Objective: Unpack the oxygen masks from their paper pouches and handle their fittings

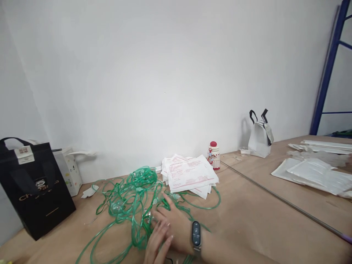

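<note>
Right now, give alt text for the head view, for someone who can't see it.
A person's left hand and wristbanded right hand overlap at a tangle of green tubing on a brown surface. Beyond the hands are white, red-printed sheets and a red-topped bottle; a black bag stands at the left.

And there, on the black bag [37, 216], gold lettering: a clear "Ch" to start, an emblem breaking into the middle, a finer gold line below, too small to read. Up top, a white sticker [24, 154] with a printed code, unreadable. Over to the paper packets [189, 172]: red print in rows, the characters too small to make out.
</note>
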Demonstrator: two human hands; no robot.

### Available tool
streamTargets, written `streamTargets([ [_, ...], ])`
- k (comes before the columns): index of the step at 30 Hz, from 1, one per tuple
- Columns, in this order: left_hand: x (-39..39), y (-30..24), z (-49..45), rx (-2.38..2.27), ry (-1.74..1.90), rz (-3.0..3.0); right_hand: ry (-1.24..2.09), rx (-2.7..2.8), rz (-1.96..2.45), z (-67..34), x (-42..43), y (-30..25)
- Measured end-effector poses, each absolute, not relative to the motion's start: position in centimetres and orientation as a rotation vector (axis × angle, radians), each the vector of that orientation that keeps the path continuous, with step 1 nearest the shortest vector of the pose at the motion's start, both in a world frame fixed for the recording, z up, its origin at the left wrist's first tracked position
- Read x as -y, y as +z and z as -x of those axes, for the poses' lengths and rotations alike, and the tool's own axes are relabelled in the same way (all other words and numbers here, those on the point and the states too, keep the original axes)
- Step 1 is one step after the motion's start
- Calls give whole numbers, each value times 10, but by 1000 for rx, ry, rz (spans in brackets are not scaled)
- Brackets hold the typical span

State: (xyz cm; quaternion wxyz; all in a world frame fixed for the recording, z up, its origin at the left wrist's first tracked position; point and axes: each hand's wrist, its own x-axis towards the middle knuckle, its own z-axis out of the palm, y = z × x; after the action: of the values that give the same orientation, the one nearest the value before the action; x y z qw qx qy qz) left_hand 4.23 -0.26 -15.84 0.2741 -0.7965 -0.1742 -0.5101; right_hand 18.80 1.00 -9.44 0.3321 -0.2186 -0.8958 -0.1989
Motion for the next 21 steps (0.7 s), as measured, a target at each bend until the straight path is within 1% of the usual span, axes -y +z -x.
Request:
streamTargets([
  [3,3,-152,-35,696,-1376,2153,-344,2263,732,-224,-14,-88],
  [6,1,-152,-35,936,-1364,2236,-85,2095,894,-249,-12,-100],
  [9,-4,-155,-35,1019,-1368,2288,161,1984,972,-255,-8,-112],
  [12,-10,-162,-32,1025,-1324,2381,390,1982,925,-246,-2,-118],
  [17,-17,-174,-28,1004,-1402,2498,521,2087,918,-234,8,-124],
  [21,-16,-175,-25,1149,-1398,2605,650,2109,1008,-233,8,-126],
])
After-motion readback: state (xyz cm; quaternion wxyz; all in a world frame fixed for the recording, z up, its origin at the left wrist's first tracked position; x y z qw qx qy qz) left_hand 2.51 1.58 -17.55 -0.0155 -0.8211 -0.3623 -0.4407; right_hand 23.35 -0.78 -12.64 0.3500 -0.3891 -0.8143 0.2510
